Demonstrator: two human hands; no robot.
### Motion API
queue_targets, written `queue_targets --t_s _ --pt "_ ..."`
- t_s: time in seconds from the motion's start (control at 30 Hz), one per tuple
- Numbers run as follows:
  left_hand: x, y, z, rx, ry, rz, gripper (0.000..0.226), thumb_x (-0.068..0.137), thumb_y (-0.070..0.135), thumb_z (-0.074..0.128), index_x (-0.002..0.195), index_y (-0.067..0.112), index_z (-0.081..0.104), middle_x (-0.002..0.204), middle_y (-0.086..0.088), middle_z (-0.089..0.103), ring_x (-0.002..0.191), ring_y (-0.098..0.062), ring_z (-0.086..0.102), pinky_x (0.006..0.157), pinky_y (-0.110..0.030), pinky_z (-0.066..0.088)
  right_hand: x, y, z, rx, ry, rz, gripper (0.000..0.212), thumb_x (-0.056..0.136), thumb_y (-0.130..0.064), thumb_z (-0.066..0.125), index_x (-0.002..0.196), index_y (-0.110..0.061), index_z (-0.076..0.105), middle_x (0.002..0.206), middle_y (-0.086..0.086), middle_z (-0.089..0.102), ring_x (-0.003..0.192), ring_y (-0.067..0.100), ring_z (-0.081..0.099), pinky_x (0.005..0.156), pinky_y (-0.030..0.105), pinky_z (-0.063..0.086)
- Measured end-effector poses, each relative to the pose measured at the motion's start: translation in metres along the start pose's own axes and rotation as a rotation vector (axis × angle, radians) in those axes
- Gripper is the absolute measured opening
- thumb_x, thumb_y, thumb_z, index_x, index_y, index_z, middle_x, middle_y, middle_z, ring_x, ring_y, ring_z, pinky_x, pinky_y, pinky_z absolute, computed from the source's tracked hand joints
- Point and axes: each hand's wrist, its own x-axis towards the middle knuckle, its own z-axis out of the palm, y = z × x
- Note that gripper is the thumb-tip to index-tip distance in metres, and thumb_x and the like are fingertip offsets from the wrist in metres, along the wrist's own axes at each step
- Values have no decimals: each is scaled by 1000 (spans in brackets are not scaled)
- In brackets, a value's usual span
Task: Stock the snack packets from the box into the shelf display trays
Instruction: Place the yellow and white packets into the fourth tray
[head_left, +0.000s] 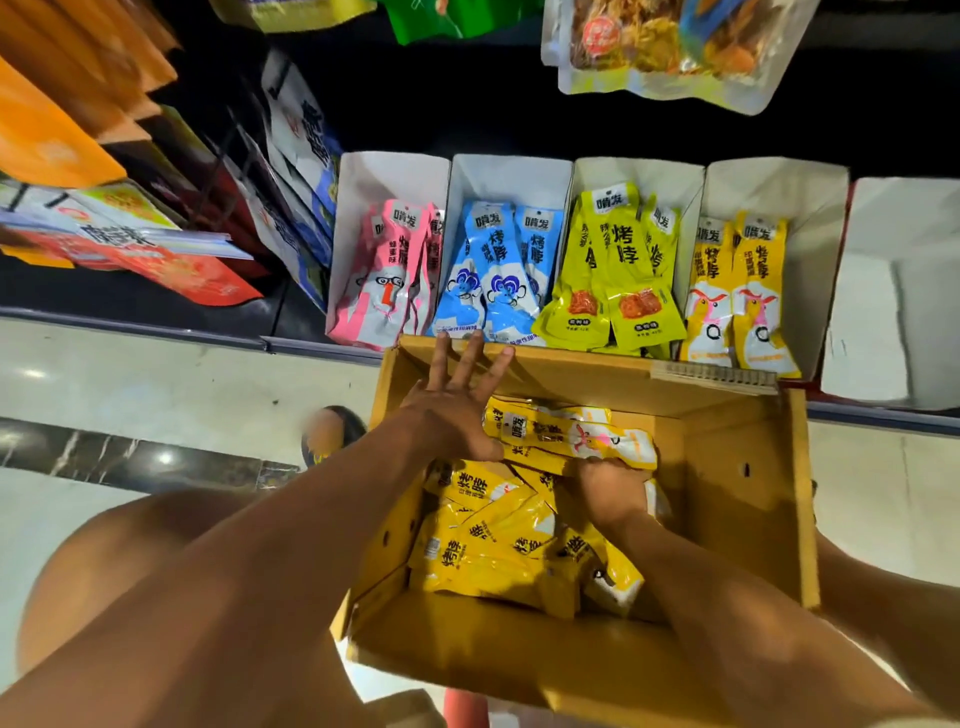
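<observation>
Cardboard, yellow-brown: open box (727, 493) seen from the head camera, held low in front of the person, its far wall just beside the front edge of the shelf (156, 325); contents, a loose heap of yellow packets (483, 551) with black lettering, lying flat and overlapping on the box floor; above the heap, near the far wall, a lifted bundle (571, 431) of the same packets, lying crosswise; right hand (608, 486) reaches in from the near side, fingers curled under the bundle and gripping it from below; left hand (457, 410) spread wide, fingers straight and fanned over the box's far wall, thumb lying against the bundle's left end, nothing closed in its grasp; on the shelf behind the box, a row of white card display trays, side by side and touching; first tray (384, 176) holds pink packets (387, 270) standing upright; second tray (509, 176) holds blue packets (493, 270); third tray (639, 174) holds lime-green packets (618, 260), some leaning; fourth tray (779, 182) holds two rows of yellow tray packets (737, 291) matching those in the box; fifth tray (893, 291) at far right, white inner walls showing; left of the trays, orange bags (47, 140) and a red packet (171, 265) lying flat; overhead, a clear snack bag (665, 47) and a green bag (441, 18); below the shelf, pale glossy floor (130, 374).
</observation>
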Motion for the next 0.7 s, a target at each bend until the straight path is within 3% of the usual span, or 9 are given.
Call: queue_targets --t_s 0.13,0.23,0.3,0.43,0.5,0.53,0.6,0.7 --pt "1 1 0 2 -15 -18 123 85 64 67 143 52 -40 147 8 -57 132 -33 -54 121 -66 5 -9 13 -14 69 -36 -9 27 98 -18 47 119 -25 63 116 5 69 108 28 67 84 36 54" --pt "-2 0 -2 -31 5 -22 109 87 77 54 145 54 -35 150 12 -52 133 -30 -53 120 -67 1 -17 25 -26 278 -71 66 30 96 -27 49 121 -26 65 116 8 71 107 30 68 84 37 55" --pt "2 -3 -3 -79 16 -8 96 89 82 41 150 54 -27 153 13 -47 134 -28 -51 121 -65 -7 -28 30 -37 438 -21 53 33 92 -21 56 122 -25 69 112 8 73 104 31 69 81 35 53" --pt "3 -8 -11 -221 49 80 95 74 98 0 158 53 -5 166 7 -25 146 -26 -40 120 -61 -21 -47 33 -60 744 106 -21 23 96 -5 63 117 -2 72 120 14 70 114 25 64 92 28 45" --pt "-12 -1 -22 -326 88 98 85 86 88 -5 160 49 7 170 7 -10 153 -24 -27 120 -58 -24 -56 30 -69 866 99 -41 18 96 -2 62 110 0 73 113 11 71 108 16 62 87 21 45" --pt "-22 4 -29 -384 105 96 78 95 78 -3 162 42 12 170 5 -3 156 -26 -19 121 -54 -22 -61 27 -75 919 87 -43 17 96 0 61 108 -1 73 106 7 71 101 14 60 83 20 46" --pt "-39 9 -39 -580 143 82 75 102 67 4 163 27 20 170 -5 11 158 -30 5 126 -48 -1 -75 18 -91 1087 57 -21 19 98 0 58 109 -6 72 101 2 70 93 13 61 78 24 48" --pt "-37 8 -42 -840 212 90 82 99 74 15 159 23 35 165 -10 32 150 -34 33 122 -48 23 -93 2 -124 1343 -13 2 19 102 2 49 99 -6 66 82 -2 71 72 5 65 59 18 53"
